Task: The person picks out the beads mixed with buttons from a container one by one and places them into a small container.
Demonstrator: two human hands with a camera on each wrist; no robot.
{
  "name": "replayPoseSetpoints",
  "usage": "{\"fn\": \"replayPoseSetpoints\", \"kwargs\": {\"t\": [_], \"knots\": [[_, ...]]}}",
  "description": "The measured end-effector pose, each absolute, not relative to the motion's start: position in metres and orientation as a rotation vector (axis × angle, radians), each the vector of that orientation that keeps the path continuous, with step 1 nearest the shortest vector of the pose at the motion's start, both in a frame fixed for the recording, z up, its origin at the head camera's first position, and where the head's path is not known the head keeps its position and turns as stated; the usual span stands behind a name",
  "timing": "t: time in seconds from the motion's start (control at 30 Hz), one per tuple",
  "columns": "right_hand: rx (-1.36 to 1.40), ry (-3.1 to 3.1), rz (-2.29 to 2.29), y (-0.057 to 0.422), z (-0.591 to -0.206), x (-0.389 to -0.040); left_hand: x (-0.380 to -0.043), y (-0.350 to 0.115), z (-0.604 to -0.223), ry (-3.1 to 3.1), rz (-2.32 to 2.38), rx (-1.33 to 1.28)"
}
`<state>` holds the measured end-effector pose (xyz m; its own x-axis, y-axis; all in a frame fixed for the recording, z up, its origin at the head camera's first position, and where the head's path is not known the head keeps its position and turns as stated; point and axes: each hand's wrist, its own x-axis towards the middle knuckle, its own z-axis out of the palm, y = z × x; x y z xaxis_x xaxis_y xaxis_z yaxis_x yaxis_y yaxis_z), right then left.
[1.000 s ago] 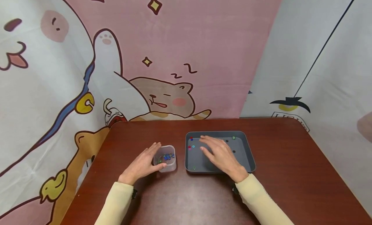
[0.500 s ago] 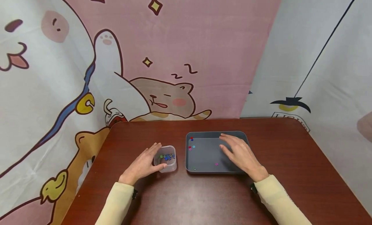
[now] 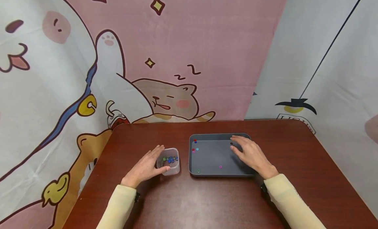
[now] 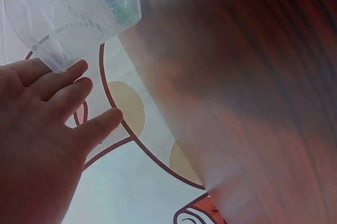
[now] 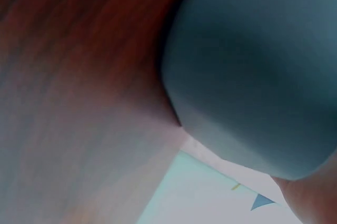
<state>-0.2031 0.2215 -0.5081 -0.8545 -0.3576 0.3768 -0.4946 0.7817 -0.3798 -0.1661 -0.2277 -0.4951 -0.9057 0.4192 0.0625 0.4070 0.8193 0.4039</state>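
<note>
A small clear plastic container (image 3: 174, 170) stands on the table with several blue and green beads (image 3: 170, 159) inside. My left hand (image 3: 144, 168) holds it from the left, thumb at the near rim and fingers along the far side. In the left wrist view some fingers (image 4: 102, 126) extend below the container (image 4: 63, 39). A grey tray (image 3: 206, 175) lies to the right. Over its right part hovers my right hand (image 3: 254, 156), fingertips spread apart near a dark bead (image 3: 231, 143). Nothing shows between thumb and forefinger; the right wrist view mostly shows the tray wall (image 5: 247, 76).
Along the tray's left side lie red beads (image 3: 193, 149) and a light-blue ring (image 3: 197, 149). Nearer the front are a green ring (image 3: 198, 171) and a magenta ring (image 3: 220, 167). A cartoon-printed cloth (image 3: 206, 58) hangs behind the brown table (image 3: 195, 202).
My right hand has moved right across the tray, uncovering the magenta ring and covering the tray's right part. A green bead in the container has shifted slightly. My left hand stays put.
</note>
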Motion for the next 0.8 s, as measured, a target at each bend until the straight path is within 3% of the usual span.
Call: {"fn": "replayPoseSetpoints", "kwargs": {"t": [0.8], "knots": [[0.61,-2.899,0.703,0.236,-0.513,-0.227,-0.166,-0.227,-0.493,2.965,0.637,0.658]]}}
